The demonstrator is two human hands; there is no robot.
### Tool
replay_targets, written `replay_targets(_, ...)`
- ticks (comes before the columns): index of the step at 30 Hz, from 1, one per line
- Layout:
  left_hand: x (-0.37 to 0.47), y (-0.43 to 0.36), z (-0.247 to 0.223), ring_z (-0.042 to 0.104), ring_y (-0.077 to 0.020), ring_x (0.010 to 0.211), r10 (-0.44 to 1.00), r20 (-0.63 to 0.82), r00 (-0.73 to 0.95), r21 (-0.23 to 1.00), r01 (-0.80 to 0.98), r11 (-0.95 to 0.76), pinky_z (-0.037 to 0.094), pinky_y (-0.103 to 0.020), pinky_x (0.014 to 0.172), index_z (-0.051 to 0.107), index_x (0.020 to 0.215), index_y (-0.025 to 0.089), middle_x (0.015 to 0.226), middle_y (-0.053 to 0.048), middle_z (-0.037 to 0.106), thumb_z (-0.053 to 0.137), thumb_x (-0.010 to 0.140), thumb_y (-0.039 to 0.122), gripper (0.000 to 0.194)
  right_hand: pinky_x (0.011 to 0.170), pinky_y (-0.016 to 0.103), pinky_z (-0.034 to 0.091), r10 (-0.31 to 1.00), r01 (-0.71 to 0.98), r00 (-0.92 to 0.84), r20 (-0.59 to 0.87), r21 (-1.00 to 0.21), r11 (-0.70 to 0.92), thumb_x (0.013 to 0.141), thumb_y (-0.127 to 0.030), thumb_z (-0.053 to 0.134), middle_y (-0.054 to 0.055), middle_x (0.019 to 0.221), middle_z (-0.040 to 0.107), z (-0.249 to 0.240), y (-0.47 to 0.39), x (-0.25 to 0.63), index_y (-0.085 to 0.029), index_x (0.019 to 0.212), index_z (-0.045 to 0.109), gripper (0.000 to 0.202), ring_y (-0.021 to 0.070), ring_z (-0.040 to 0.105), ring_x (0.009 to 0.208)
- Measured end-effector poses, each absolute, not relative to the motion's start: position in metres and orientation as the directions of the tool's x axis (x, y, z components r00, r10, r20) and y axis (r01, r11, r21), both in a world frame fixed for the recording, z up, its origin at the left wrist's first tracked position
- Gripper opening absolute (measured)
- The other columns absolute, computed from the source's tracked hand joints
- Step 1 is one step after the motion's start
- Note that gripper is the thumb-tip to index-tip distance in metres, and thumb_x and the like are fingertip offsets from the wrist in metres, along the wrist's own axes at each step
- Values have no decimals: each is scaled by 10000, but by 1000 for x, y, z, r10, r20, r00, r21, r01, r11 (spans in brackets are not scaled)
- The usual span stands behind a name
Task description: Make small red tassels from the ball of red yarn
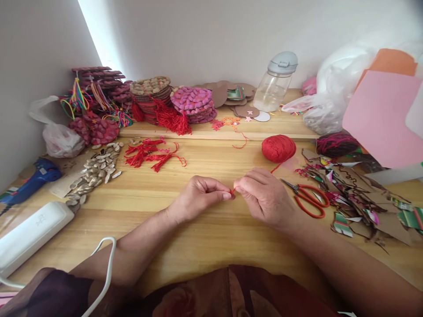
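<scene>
The left hand (201,198) pinched red yarn (233,191) between thumb and forefinger; the right hand (266,196) gripped it just beside with its fingertips. A hard tug could have rolled the red yarn ball (278,148) beyond the right hand. One ball, one pair of orange-handled scissors (312,201); the overlapping red tassels (140,154) defied counting.

On the grip's near side, one may pass over bare table (194,246). Right of it lie scissors (309,200); beyond, to the right, the yarn ball (278,149) obstructs.
</scene>
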State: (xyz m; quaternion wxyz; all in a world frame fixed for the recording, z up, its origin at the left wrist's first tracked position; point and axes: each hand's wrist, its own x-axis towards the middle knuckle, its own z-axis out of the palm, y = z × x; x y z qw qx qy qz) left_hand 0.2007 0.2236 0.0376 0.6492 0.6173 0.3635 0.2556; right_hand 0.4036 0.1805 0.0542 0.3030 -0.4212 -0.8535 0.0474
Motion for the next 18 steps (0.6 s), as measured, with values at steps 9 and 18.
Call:
replay_targets(9, 198, 219, 46, 727, -206, 833, 715, -154, 682, 706, -430, 562, 563, -341, 834, 711, 788, 140, 819, -55, 757, 737, 788, 253, 116, 724, 317, 375, 796, 653, -371, 478, -476, 590, 947, -156, 462, 31, 739, 601, 45, 191, 405, -174, 835, 560, 150, 162, 488, 731)
replay_targets(18, 199, 227, 54, 700, -176, 970, 884, -105, 455, 604, -677, 420, 533, -331, 950, 696, 825, 148, 884, -32, 743, 662, 851, 202, 69, 786, 377, 306, 764, 747, -517, 385, -231, 623, 936, -198, 457, 22, 692, 578, 35, 182, 392, -179, 753, 531, 199, 183, 483, 792)
